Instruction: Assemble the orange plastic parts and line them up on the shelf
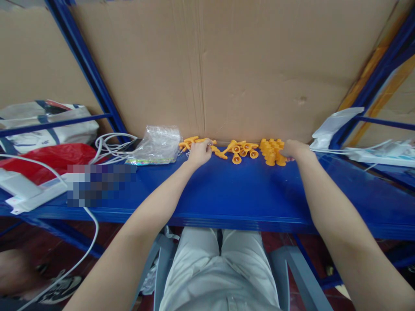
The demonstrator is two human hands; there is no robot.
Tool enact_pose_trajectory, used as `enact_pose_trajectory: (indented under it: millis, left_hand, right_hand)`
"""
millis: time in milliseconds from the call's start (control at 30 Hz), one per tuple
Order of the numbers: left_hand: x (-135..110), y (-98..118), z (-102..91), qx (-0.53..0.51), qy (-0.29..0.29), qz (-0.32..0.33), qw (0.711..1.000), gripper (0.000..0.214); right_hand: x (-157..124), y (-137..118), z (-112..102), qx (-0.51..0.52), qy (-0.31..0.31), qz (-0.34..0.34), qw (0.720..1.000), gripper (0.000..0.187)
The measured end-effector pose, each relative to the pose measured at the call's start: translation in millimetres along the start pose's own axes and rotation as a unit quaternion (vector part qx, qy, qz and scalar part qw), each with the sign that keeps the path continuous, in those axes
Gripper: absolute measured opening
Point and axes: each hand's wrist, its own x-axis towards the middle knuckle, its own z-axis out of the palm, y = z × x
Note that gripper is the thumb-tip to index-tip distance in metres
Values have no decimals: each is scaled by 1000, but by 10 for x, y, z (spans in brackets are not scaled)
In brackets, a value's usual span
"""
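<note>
Across the blue worktop (227, 194), the right hand (292, 149) and left hand (200, 153) curl downward; I cannot tell whether either grips. A packed orange cluster (271, 150) adjoins the right, loose orange cones (236, 159) lie between, slim orange pieces (191, 140) surround the left.

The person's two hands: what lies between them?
In the head view, loose orange pieces lie nearer the left hand; an orange cluster stands beside the right hand.

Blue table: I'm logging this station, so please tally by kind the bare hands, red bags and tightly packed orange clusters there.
Bare hands: 2, left hand and right hand
Red bag: 1
Tightly packed orange cluster: 1, beside the right hand
Total: 4
</note>
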Motion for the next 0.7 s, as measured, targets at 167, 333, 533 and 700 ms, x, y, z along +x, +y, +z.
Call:
enact_pose_trajectory:
  millis: [167,333,533,700]
  left_hand:
    - [-17,-79,17,7,6,-30,1000,42]
    - [-9,-202,86,13,-9,-88,996,50]
    - [23,-342,239,26,-16,-115,993,58]
    - [36,-402,297,49,-108,-150,981,61]
  right_hand:
    - [-170,-190,-208,-54,10,72,996,32]
    - [-211,-259,-225,-34,76,60,995,34]
    - [-324,-401,-273,-24,118,12,993,41]
    - [-459,-621,-281,-14,135,-82,987,43]
